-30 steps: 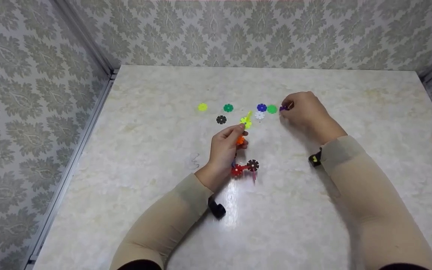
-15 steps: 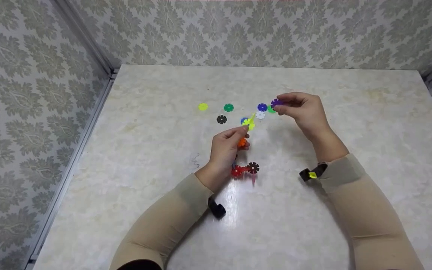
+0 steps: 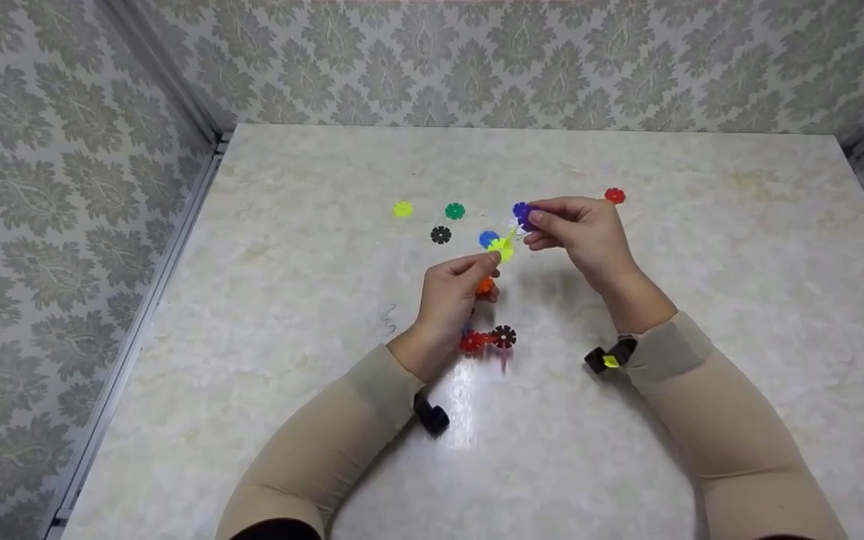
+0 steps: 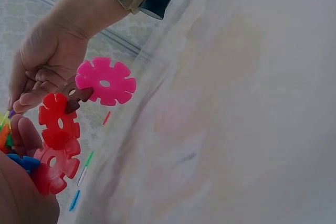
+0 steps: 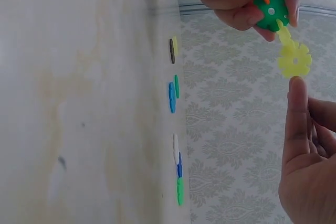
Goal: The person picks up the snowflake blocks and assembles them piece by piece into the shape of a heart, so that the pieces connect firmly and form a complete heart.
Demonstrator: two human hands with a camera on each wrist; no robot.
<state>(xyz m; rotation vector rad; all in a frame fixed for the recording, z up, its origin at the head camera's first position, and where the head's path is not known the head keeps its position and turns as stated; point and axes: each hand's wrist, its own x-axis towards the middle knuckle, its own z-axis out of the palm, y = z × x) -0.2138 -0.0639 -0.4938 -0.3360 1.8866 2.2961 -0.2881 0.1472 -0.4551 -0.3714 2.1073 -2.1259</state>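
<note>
My left hand (image 3: 453, 296) holds a chain of interlocking snowflake discs, raised over the table. A yellow disc (image 3: 502, 249) stands at its far end, with an orange disc (image 3: 484, 286) between the fingers. Red discs (image 4: 56, 166), a brown disc (image 3: 504, 337) and a pink disc (image 4: 106, 81) hang toward the near end. A green disc (image 5: 271, 11) sits by the left fingers in the right wrist view. Between thumb and fingertips my right hand (image 3: 586, 236) pinches a purple disc (image 3: 527, 218), close to the chain's yellow end.
Loose discs lie on the table (image 3: 312, 225): yellow (image 3: 402, 209), green (image 3: 454, 211), black (image 3: 441, 235), blue (image 3: 488, 239) and red (image 3: 614, 196). A white disc, a dark blue disc and a light green disc (image 5: 180, 191) are partly or wholly hidden behind my right hand in the head view.
My right hand has lifted the purple disc and carried it left, toward the chain's yellow end. A red disc behind it has come into sight. The left hand has hardly moved.
</note>
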